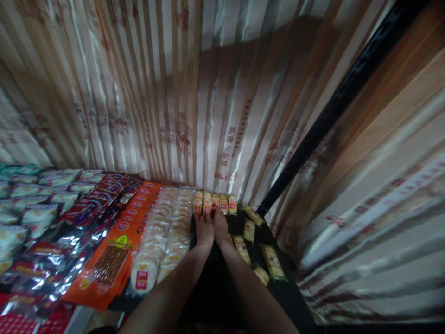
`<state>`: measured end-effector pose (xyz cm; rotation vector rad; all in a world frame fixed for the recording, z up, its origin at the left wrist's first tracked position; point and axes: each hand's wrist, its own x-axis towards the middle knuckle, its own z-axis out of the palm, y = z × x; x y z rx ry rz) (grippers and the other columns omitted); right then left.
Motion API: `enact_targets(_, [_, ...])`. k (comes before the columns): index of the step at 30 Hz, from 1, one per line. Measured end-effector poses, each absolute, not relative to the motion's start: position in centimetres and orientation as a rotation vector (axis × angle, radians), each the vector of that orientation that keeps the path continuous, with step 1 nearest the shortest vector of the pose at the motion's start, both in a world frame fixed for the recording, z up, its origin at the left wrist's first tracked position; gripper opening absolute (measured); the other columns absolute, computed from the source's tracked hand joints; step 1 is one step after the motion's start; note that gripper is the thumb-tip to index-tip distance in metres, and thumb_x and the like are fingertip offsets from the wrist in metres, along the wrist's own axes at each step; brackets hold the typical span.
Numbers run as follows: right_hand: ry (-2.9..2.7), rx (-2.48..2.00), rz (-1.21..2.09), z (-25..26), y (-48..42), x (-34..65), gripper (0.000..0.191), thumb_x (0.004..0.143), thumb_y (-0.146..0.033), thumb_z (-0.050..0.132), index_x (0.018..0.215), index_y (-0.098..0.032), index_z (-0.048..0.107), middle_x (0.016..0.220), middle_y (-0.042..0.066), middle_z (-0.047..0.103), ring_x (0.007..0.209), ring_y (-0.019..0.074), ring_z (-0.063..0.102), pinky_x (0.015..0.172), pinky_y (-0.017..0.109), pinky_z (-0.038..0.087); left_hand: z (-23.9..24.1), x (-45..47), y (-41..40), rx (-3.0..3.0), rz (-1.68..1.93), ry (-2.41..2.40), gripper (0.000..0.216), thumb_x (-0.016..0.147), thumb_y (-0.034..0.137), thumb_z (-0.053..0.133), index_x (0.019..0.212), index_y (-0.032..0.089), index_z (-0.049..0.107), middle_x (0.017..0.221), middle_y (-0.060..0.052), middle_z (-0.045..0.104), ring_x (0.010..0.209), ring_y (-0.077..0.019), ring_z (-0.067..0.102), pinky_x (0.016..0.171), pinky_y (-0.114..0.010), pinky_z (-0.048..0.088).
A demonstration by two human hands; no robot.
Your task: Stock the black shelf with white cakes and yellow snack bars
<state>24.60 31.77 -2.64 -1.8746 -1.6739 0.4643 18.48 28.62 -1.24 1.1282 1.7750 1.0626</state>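
Both my arms reach forward onto a dark shelf (222, 287). My left hand (204, 231) and my right hand (220, 225) lie side by side, fingertips touching a row of small yellow-and-red snack packets (214, 203) lined up at the back of the shelf. The fingers point forward and look pressed onto the packets; whether they grip any is not clear. Several loose yellow packets (273, 262) lie scattered on the dark shelf to the right of my right forearm.
Left of my hands stand rows of clear rice-cracker packs (163, 236), then orange packs (120, 250), dark red foil bags (86, 208) and white-green bags (28, 204). A striped plastic sheet (181, 102) hangs behind. A black post (333, 106) rises at the right.
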Motion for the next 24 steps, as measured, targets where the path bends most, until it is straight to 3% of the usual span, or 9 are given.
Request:
enact_targets(8, [-1.778, -2.053, 0.423, -1.9, 31.3, 24.0, 0.036, 0.083, -0.019, 0.043, 0.119, -0.016, 0.041, 0.110, 0.013, 0.060, 0.097, 0.0192, 0.060, 0.074, 0.026, 0.044, -1.5, 18.3, 28.9, 1.065, 1.106, 1.813, 0.039, 0.085, 0.023, 0.036, 0.121, 0.013, 0.048, 0.140, -0.012, 0.040, 0.134, -0.0182, 0.028, 0.110, -0.028, 0.022])
enact_targets(16, [-1.649, -1.833, 0.434, -3.4, 32.1, 23.9, 0.030, 0.080, -0.018, 0.042, 0.109, -0.015, 0.047, 0.096, 0.009, 0.063, 0.083, 0.0168, 0.061, 0.073, 0.027, 0.046, -1.0, 18.0, 29.0, 1.137, 1.054, 1.798, 0.038, 0.087, 0.023, 0.033, 0.117, 0.010, 0.052, 0.138, -0.014, 0.042, 0.133, -0.0187, 0.031, 0.110, -0.029, 0.023])
enact_targets(24, [-1.692, -1.871, 0.408, -4.0, 31.7, 23.6, 0.026, 0.078, -0.017, 0.045, 0.104, -0.017, 0.051, 0.099, 0.010, 0.062, 0.092, 0.0190, 0.059, 0.078, 0.028, 0.046, -0.2, 17.9, 28.8, 1.180, 1.019, 1.816, 0.036, 0.085, 0.016, 0.033, 0.112, 0.012, 0.057, 0.131, -0.011, 0.051, 0.130, -0.0182, 0.036, 0.110, -0.031, 0.024])
